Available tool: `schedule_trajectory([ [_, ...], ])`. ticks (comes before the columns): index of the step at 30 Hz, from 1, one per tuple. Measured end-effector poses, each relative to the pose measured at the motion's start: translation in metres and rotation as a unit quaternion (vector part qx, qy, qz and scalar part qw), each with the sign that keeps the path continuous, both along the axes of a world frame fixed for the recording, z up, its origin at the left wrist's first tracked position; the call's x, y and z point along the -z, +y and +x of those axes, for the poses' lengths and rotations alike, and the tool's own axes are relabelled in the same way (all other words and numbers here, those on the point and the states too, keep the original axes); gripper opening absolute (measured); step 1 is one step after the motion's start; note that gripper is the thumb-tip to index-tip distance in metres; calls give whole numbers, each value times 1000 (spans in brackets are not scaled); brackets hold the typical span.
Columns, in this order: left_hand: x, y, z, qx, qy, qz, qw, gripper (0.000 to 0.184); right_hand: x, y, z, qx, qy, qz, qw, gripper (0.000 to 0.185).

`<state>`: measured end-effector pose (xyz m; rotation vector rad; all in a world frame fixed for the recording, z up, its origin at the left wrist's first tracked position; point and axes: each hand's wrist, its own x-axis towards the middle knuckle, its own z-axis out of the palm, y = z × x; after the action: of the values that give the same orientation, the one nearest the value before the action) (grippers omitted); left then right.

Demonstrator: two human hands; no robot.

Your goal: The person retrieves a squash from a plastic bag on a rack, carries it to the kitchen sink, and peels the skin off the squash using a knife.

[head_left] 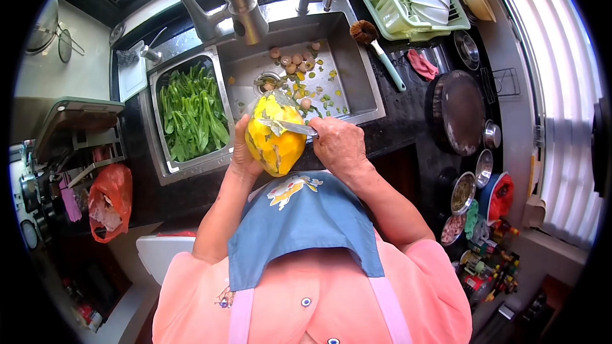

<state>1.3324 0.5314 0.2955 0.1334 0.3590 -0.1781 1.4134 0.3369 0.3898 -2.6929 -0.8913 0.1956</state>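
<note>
A partly peeled pumpkin [275, 143] with yellow-orange flesh and patches of grey-green skin is tilted over the front edge of the sink. My left hand [245, 153] is closed around its left side. In my right hand [341, 145], fingers wrapped around the handle, is a knife [298, 129]. The blade points left and lies against the pumpkin's upper part, where a strip of peel hangs loose. My right-hand grip hides the knife handle.
Eggshells and peel scraps [299, 67] lie in the steel sink [347, 70]. Leafy greens [191, 111] fill the left basin. A faucet [245, 13] overhangs the sink. Right of it are a brush [382, 57], a green dish rack [414, 19] and a dark round board [460, 111].
</note>
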Motion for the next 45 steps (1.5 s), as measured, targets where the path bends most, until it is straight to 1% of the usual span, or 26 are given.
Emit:
schedule_trajectory([
  [4, 1, -1, 1, 5, -7, -2, 1000, 77, 14, 2, 1, 16, -11, 3, 1000, 7],
  [6, -3, -3, 0, 7, -7, 13, 1000, 77, 32, -3, 4, 35, -16, 10, 999, 6],
  [8, 6, -5, 3, -4, -5, -5, 1000, 77, 50, -13, 16, 47, -16, 26, 998, 4],
  [9, 9, -5, 3, -8, -4, -14, 1000, 77, 47, -16, 20, 88, 29, -36, 995, 8],
  [10, 6, -4, 1, -5, -8, -16, 1000, 77, 59, -29, 27, 127, 61, -67, 988, 14],
  [11, 2, -2, -2, 0, -14, -19, 1000, 77, 68, -45, 30, 129, 80, -58, 987, 15],
  [12, -2, 0, -2, 0, -21, -22, 1000, 78, 60, -47, 36, 127, 97, -49, 986, 15],
  [14, -3, 1, -8, 5, -12, -17, 1000, 79, 48, -43, 33, 121, 84, 2, 989, 13],
  [15, 0, 3, -7, 15, -13, -15, 1000, 79, 33, -34, 28, 123, 78, 30, 989, 12],
  [18, 2, 7, 3, 37, -24, 20, 999, 80, 4, -9, 16, 30, 30, 33, 999, 9],
  [19, 2, 7, 5, 42, -26, 35, 998, 80, -1, -2, 11, 23, 18, 13, 1000, 7],
  [22, -5, 5, 3, 51, -28, 23, 998, 81, 4, 2, 12, 28, 10, 2, 1000, 8],
  [25, -13, 1, -8, 64, -46, 15, 997, 82, 35, -15, 29, 72, 29, 15, 997, 9],
  [26, -16, 0, -12, 64, -35, 9, 997, 82, 41, -27, 35, 62, 65, 15, 996, 9],
  [28, -17, 0, -15, 55, -15, -1, 998, 82, 26, -28, 27, 59, 67, 43, 995, 7],
  [29, -8, 1, -15, 54, -21, 2, 998, 81, 18, -26, 15, 47, 62, 39, 996, 6],
  [31, -7, 1, -10, 48, -16, 3, 999, 81, -2, -13, 5, 23, 36, 36, 998, 5],
  [32, -8, 0, -8, 45, -13, 2, 999, 81, -13, -8, 0, 14, 46, 34, 998, 4],
  [37, -12, 2, -4, 48, -33, 15, 998, 80, -5, -4, -3, 2, 24, 37, 999, 9],
  [40, -4, 6, -7, 54, -38, 21, 998, 80, 22, -8, 3, 39, -23, 27, 999, 8],
  [42, -4, 4, -7, 45, -25, 14, 999, 80, 45, -19, 22, 105, 41, -22, 993, 9],
  [43, -4, 4, -8, 34, -5, 13, 999, 80, 47, -28, 29, 94, 105, 23, 990, 13],
  [44, -5, 6, -8, 36, -11, 16, 999, 80, 51, -30, 29, 96, 107, 33, 989, 14],
  [45, -7, 7, -7, 37, -17, 17, 999, 80, 38, -27, 27, 99, 111, 42, 988, 14],
])
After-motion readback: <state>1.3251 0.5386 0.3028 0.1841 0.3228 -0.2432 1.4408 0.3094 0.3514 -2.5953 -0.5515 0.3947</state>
